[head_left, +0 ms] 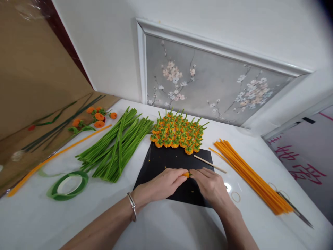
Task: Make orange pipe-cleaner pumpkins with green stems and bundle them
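Note:
Over the black mat (166, 154), my left hand (166, 181) pinches a small orange pipe-cleaner flower (186, 175) between thumb and fingers. My right hand (209, 184) meets it from the other side, its fingers closed on the flower's green end. My fingers cover much of the flower. Just behind the mat's far edge, partly on it, stands a cluster of finished orange flowers (178, 132) with short green stems pointing up. A thin wooden stick (210, 164) lies across the mat's right edge, near my right hand.
Green pipe cleaners (117, 146) lie left, with a roll of green tape (68, 185) in front and several orange flowers (99, 119) behind. To the right are orange pipe cleaners (252, 177), scissors (296, 210) and a rubber band (236, 197). A framed floral panel (203, 80) rises behind.

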Action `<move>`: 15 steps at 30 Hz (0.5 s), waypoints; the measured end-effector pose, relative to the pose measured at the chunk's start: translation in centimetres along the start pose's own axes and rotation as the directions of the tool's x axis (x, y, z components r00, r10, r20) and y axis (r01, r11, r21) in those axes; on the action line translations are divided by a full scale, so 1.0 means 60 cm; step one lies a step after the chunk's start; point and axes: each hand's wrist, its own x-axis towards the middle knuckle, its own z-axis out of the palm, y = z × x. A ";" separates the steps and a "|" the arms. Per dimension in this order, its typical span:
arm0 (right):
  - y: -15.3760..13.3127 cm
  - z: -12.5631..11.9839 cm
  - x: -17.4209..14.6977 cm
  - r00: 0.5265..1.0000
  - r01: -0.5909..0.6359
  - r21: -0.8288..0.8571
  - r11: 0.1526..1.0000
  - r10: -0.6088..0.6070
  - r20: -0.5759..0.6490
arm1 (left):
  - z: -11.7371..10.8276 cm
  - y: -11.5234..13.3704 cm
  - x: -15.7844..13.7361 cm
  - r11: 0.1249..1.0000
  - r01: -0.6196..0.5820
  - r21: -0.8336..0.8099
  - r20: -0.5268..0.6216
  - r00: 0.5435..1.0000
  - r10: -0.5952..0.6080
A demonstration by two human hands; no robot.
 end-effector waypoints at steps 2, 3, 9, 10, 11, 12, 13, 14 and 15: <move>-0.002 0.001 -0.001 0.999 -0.032 0.039 0.999 0.031 0.011 | -0.004 0.000 0.001 1.000 -0.003 -0.004 -0.016 1.000 0.003; -0.001 0.000 -0.003 0.998 -0.061 0.065 0.996 0.061 0.009 | -0.006 -0.001 0.001 1.000 -0.004 -0.013 -0.021 1.000 0.004; 0.017 -0.014 -0.019 0.986 -0.163 0.158 0.974 0.167 -0.014 | -0.015 -0.004 0.000 0.993 0.035 -0.110 -0.043 0.998 -0.040; 0.018 -0.014 -0.020 0.986 -0.160 0.156 0.975 0.164 -0.012 | -0.015 -0.004 0.001 0.993 0.036 -0.116 -0.042 0.998 -0.041; 0.018 -0.014 -0.020 0.987 -0.154 0.155 0.976 0.158 -0.015 | -0.014 -0.005 0.001 0.992 0.035 -0.119 -0.043 0.998 -0.040; 0.016 -0.013 -0.018 0.989 -0.143 0.152 0.978 0.148 -0.022 | -0.013 -0.005 0.002 0.992 0.033 -0.121 -0.042 0.998 -0.039; 0.014 -0.012 -0.016 0.990 -0.129 0.152 0.980 0.135 -0.029 | -0.012 -0.004 0.002 0.992 0.033 -0.124 -0.037 0.999 -0.037; 0.010 -0.010 -0.012 0.992 -0.113 0.153 0.982 0.119 -0.031 | -0.012 -0.004 0.003 0.991 0.033 -0.129 -0.032 0.999 -0.037; 0.005 -0.007 -0.008 0.994 -0.097 0.155 0.983 0.102 -0.030 | -0.011 -0.003 0.003 0.990 0.032 -0.138 -0.030 0.999 -0.037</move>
